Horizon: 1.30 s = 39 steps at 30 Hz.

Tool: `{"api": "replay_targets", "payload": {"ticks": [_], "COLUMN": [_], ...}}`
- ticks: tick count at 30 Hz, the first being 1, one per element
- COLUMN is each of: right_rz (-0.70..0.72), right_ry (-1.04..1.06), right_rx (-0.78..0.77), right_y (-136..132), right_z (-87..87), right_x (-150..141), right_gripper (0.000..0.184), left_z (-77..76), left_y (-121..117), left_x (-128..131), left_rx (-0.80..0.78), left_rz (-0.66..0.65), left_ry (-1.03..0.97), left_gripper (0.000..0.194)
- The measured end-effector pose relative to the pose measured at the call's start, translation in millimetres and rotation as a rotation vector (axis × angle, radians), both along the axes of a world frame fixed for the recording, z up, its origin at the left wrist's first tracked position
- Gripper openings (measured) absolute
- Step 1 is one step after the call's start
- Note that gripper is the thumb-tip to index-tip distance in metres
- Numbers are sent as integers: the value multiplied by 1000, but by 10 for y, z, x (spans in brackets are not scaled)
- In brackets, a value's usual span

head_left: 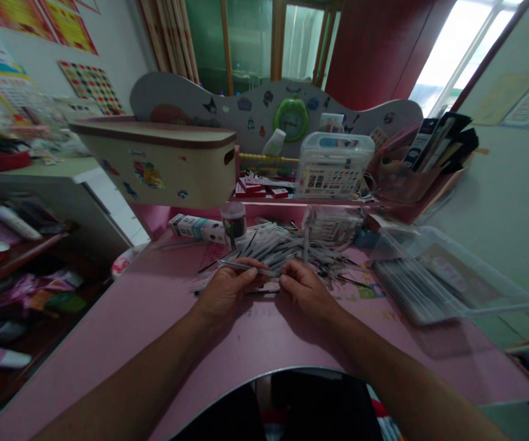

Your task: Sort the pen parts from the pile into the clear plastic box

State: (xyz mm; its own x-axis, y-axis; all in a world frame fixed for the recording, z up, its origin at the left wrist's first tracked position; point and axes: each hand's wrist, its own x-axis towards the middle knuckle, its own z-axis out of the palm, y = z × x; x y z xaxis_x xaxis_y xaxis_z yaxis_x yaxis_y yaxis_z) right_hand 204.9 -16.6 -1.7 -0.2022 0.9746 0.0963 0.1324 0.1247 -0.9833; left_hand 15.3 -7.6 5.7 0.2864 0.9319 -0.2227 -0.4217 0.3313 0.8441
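While pinching the thin wrapped stick (243, 266) in the left hand (225, 293), right hand (308, 291) curled near its tip, hold it clear of the loose pile (273, 248).

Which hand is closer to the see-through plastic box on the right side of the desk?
The right hand is nearer. It is to the left of the clear plastic box, not touching it. The left hand is farther away, on the right hand's other side.

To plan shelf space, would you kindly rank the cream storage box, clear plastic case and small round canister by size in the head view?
Cream lidded storage box
Clear plastic handled case
Small round plastic canister
The box sits nearer, so its lead is unsure.
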Motion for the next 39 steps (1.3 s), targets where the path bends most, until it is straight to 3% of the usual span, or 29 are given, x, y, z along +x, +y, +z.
{"api": "replay_targets", "payload": {"ticks": [6,10,15,18,22,27,32,39], "right_rz": [60,114,119,9,-209,-192,-62,22], "right_ry": [94,260,262,131,-391,-652,-764,-910], "right_rx": [-137,-254,-282,-120,291,566,633,668], "right_y": [9,-33,-38,11,107,152,148,219], "right_z": [-29,-6,-20,-41,-42,-63,-169,-220], "right_x": [-15,-43,-47,-12,68,44,-67,-55], "right_gripper": [29,33,34,29,13,33,50,49], "left_z": [36,55,47,74,124,119,62,40], "left_y": [-17,-32,-25,-29,-19,10,1,-1], "left_x": [3,12,11,-9,-55,-60,-14,17], "left_rx": [33,26,48,36,35,54,70,59], "left_rz": [-10,-7,-8,54,140,127,109,58], "left_ry": [-35,-45,-34,-24,19,19,33,81], "left_gripper": [21,21,20,21,22,22,14,21]}}
